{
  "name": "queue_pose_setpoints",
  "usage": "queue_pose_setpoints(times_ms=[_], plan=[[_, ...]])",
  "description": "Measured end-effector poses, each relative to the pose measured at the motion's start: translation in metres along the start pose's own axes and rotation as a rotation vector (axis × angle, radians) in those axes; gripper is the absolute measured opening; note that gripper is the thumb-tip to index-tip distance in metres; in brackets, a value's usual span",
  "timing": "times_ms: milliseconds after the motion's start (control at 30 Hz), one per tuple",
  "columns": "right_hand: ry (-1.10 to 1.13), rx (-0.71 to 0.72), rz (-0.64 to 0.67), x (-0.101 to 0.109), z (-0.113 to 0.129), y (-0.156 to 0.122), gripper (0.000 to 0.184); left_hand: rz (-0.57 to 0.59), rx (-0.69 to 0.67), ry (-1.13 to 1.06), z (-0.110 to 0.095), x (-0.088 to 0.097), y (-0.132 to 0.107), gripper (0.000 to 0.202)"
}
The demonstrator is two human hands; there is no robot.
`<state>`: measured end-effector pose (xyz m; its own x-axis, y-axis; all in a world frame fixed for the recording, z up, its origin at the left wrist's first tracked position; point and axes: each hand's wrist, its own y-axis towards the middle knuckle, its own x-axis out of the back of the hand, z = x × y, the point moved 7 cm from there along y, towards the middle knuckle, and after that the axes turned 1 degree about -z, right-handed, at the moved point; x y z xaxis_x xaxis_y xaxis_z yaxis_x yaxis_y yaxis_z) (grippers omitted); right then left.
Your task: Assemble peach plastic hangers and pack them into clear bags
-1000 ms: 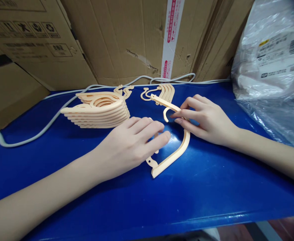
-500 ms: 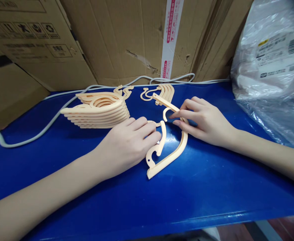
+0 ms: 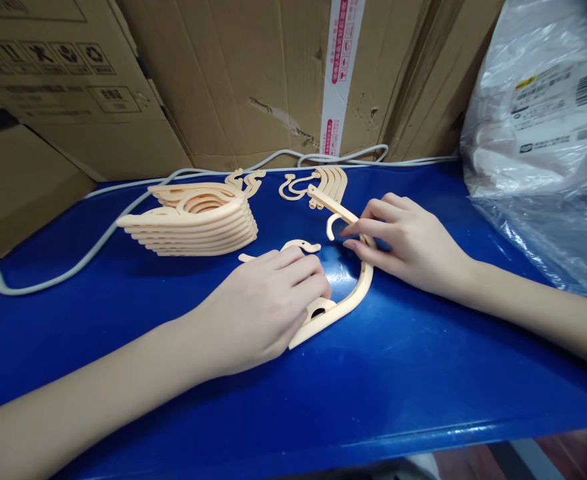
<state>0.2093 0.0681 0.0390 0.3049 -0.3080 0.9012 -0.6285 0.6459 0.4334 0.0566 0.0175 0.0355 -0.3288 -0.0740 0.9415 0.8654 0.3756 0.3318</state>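
Note:
A cream plastic hanger frame [image 3: 357, 297] lies on the blue table, bent like a folding hanger, with a small hook [image 3: 331, 227] on its inner side. My right hand [image 3: 403, 233] pinches its middle between thumb and fingers. Over the lower end my left hand [image 3: 278, 293] is closed, its fingertips hidden behind its knuckles. A curved hanger piece [image 3: 323, 305] shows beside those fingers, against the frame's inner edge; most of it is covered. Just beyond the left hand, a loose wavy cream piece [image 3: 301, 245] rests partly hidden on the table.
Stacked hanger arms [image 3: 193, 227] sit at left, with small hooks [image 3: 246, 180] behind them. More curved hooks [image 3: 331, 183] lie at centre back. A white cable [image 3: 88, 260] runs along the cardboard boxes [image 3: 253, 80]. Plastic-wrapped goods [image 3: 538, 113] stand at right on the blue table [image 3: 423, 373].
My left hand has shifted slightly right and down, bringing the curved piece onto the frame's lower end. The loose wavy piece behind it is more exposed. My right hand has stayed put.

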Motion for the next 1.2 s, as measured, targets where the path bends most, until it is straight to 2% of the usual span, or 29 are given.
queue_pose_setpoints(times_ms=[200,500,600,767,900,1200], plan=[[-0.004,0.006,-0.004,0.0,0.001,0.0,0.028,-0.021,0.006,-0.042,-0.003,0.003,0.002,0.029],[-0.008,0.019,0.002,0.0,0.001,0.0,0.027,-0.019,-0.01,0.05,-0.004,0.005,0.002,0.03],[0.0,0.082,0.007,0.0,0.005,0.0,0.028,-0.066,-0.033,0.078,-0.004,0.007,0.001,0.023],[0.011,0.242,0.006,0.002,0.013,-0.001,0.028,-0.063,-0.02,0.119,-0.001,0.01,0.001,0.019],[0.01,0.343,-0.016,0.004,0.018,-0.004,0.025,-0.103,-0.007,0.176,0.002,0.014,0.003,0.015],[0.068,0.386,0.002,0.004,0.024,-0.007,0.023,-0.118,-0.027,0.171,0.003,0.013,0.003,0.013]])
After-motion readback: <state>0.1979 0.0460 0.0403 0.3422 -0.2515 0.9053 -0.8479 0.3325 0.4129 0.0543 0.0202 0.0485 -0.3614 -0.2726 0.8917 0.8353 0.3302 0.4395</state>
